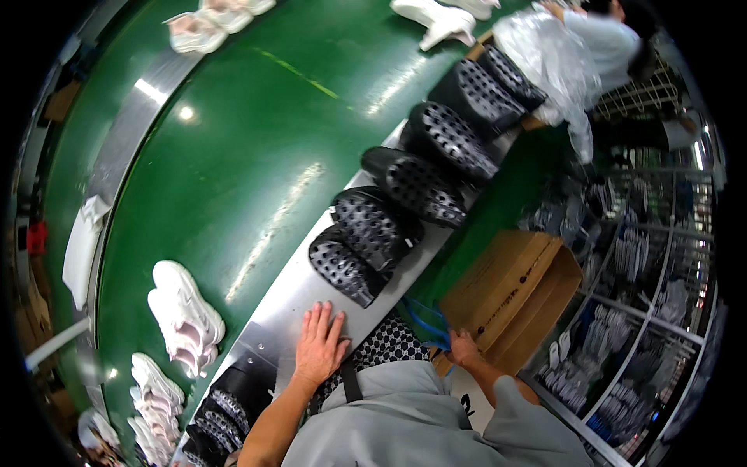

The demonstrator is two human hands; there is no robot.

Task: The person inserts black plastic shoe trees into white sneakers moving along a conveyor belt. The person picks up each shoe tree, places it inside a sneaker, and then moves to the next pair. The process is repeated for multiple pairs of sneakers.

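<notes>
My left hand [320, 342] lies open with its fingers spread, flat on the bare metal ledge [288, 307] beside the green belt. Just beyond its fingertips begins a row of black clog-like shoes [377, 226] with rows of holes, lined up along the ledge. To the right, my right hand [464, 348] is closed on a blue strap [424, 321] beside an open brown cardboard box [498, 296]. The box is tilted, its mouth facing right. The fingertips of my right hand are partly hidden.
White shoes stand on the green conveyor [233, 171], including a pair [187, 319] at left. More black perforated shoes [222, 416] sit at lower left. A person [603, 47] is near a clear plastic bag [545, 54]. A wire rack [630, 311] with packed goods stands right.
</notes>
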